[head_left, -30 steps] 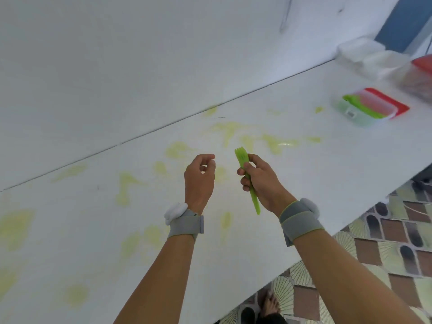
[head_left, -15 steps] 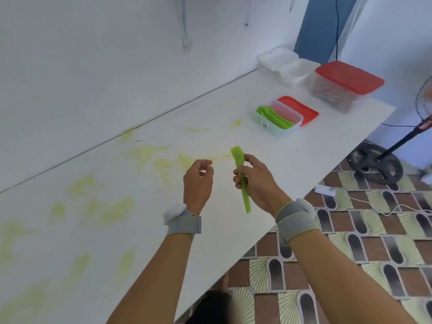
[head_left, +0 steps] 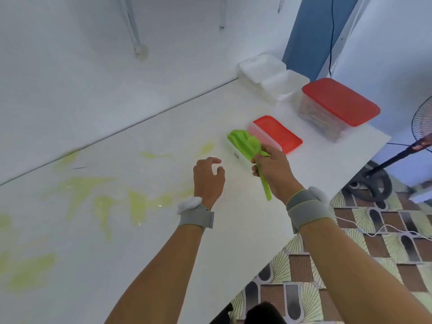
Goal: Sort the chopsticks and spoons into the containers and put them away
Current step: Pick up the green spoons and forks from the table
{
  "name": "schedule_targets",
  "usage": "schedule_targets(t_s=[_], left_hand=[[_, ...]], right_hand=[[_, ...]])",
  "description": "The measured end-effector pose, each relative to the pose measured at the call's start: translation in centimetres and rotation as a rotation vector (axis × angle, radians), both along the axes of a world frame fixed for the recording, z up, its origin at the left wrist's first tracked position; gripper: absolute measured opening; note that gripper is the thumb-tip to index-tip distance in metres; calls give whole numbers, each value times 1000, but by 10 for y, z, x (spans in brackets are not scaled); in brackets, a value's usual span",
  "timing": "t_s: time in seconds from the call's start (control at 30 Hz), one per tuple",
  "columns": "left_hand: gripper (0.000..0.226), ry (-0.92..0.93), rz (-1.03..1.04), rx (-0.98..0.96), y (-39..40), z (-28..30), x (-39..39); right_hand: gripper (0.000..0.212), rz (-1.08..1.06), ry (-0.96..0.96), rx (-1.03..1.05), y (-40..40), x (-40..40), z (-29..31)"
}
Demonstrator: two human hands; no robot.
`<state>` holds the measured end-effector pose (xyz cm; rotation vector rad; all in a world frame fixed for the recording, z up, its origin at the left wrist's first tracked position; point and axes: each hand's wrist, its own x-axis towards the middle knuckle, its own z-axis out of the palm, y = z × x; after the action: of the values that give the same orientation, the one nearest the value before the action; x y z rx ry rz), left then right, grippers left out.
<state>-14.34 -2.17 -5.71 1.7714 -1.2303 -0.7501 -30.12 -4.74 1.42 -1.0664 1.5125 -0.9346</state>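
Observation:
My right hand [head_left: 273, 169] grips a green plastic spoon [head_left: 265, 187] by its handle, the bowl end reaching over a small clear container [head_left: 236, 153] that holds several green spoons [head_left: 240, 140]. A red lid [head_left: 279, 133] lies right behind that container. My left hand [head_left: 208, 178] hovers above the white table [head_left: 163, 230], fingers loosely curled, holding nothing. Farther right stands a larger clear container [head_left: 327, 120] with a red lid; its contents are blurred.
White foam boxes [head_left: 268, 73] sit at the table's far corner against the wall. Yellow-green stains mark the tabletop to the left. The table's right edge drops to a patterned tile floor, where a fan base [head_left: 376, 183] and a white cable lie.
My right hand has carried the green spoon rightward to the small container of spoons. My left hand followed, still holding nothing. The view has swung right, bringing the containers closer.

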Motion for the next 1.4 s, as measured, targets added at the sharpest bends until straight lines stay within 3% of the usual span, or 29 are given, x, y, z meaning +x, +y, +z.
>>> schedule_targets(t_s=[0.23,0.37,0.6,0.8,0.97,1.07,1.17,1.4], left_hand=[[38,-143,81,155,-49,-22,-29],[41,-218,197,174,-63,-34,-45],[37,-449,379,133,-77,-55,-61],[41,-547,460,130,-80,-58,-68],[39,-596,474,145,-83,-60,-69],[38,-605,475,146,-83,-61,-70],[39,-604,471,154,-83,-62,-69],[41,-605,487,144,-83,-63,-70]], right_hand=[[39,144,289,-39,-84,-15,-29],[58,306,463,-55,-118,-16,-44],[24,489,687,-198,-152,-18,-46],[28,638,940,-389,-148,-17,-58],[21,634,972,-513,-142,-19,-63],[25,635,878,-489,-141,-21,-59],[29,623,922,-566,-145,-23,-56],[17,652,967,-459,-156,-27,-53]])
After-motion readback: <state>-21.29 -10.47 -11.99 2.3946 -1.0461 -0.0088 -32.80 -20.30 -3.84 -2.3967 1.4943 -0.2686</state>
